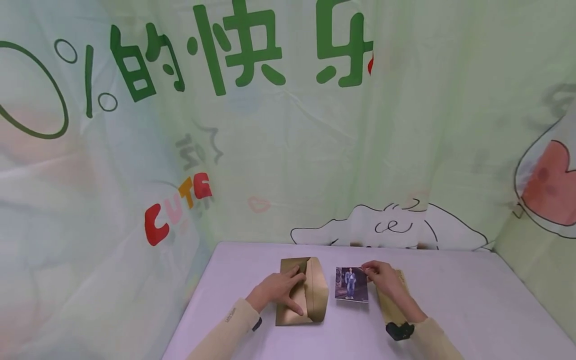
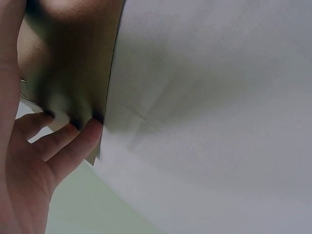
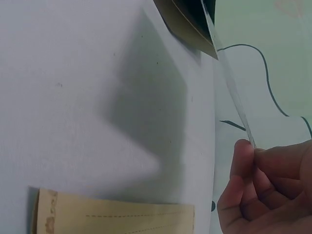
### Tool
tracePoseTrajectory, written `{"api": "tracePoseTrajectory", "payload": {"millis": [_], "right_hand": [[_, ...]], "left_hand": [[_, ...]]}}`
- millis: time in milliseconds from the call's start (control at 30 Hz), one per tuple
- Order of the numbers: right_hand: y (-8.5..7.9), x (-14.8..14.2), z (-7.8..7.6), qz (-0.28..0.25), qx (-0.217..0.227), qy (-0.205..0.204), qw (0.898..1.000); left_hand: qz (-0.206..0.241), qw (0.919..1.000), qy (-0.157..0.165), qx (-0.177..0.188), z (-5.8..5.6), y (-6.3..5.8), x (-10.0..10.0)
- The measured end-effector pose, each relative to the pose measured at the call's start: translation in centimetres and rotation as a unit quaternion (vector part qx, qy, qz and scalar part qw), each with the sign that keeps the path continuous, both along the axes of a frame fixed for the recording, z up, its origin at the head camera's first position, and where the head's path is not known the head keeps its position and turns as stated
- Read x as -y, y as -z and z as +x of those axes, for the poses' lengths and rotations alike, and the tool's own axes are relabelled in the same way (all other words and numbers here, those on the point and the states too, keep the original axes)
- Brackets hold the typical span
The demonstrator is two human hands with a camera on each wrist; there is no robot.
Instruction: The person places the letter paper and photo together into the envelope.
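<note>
A brown paper envelope (image 1: 317, 292) lies on the table with its flap folded out to the right. My left hand (image 1: 280, 289) rests on it with fingers spread; in the left wrist view, the fingertips touch the envelope (image 2: 73, 29) near its edge. My right hand (image 1: 386, 280) pinches a photo (image 1: 351, 284) by its upper right corner, between thumb and fingers. The print shows a standing figure in blue. Seen edge-on in the right wrist view, the photo (image 3: 234, 92) is held above the table, over its shadow.
Under my right forearm lies a yellowish sheet of paper (image 1: 390, 309); dashed lines show on the sheet (image 3: 122, 217) in the right wrist view. The white table (image 1: 454, 300) meets a pale green printed curtain (image 1: 315, 150) at the back and sides.
</note>
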State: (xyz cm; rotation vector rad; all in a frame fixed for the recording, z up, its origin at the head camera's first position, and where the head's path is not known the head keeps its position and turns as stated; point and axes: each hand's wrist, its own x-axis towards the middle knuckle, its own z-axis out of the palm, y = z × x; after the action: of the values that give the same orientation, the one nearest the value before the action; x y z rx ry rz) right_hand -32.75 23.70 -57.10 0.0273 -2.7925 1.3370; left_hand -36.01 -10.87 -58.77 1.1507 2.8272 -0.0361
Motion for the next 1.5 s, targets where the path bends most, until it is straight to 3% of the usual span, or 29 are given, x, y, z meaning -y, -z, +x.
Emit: {"api": "tracePoseTrajectory", "payload": {"millis": [200, 833, 1500], "right_hand": [[0.3, 1.1, -0.2, -0.021, 0.004, -0.006, 1.000], [0.9, 6.6, -1.0, -0.019, -0.001, -0.033, 0.999], [2.2, 11.6, -1.9, -0.011, 0.021, -0.052, 0.998]], "left_hand": [[-0.006, 1.0000, -0.004, -0.002, 0.1, 0.4, -0.1], [-0.013, 0.9998, -0.012, -0.004, -0.4, 0.9, -0.4], [-0.009, 0.9998, -0.016, 0.000, -0.6, 0.7, -0.1]]}}
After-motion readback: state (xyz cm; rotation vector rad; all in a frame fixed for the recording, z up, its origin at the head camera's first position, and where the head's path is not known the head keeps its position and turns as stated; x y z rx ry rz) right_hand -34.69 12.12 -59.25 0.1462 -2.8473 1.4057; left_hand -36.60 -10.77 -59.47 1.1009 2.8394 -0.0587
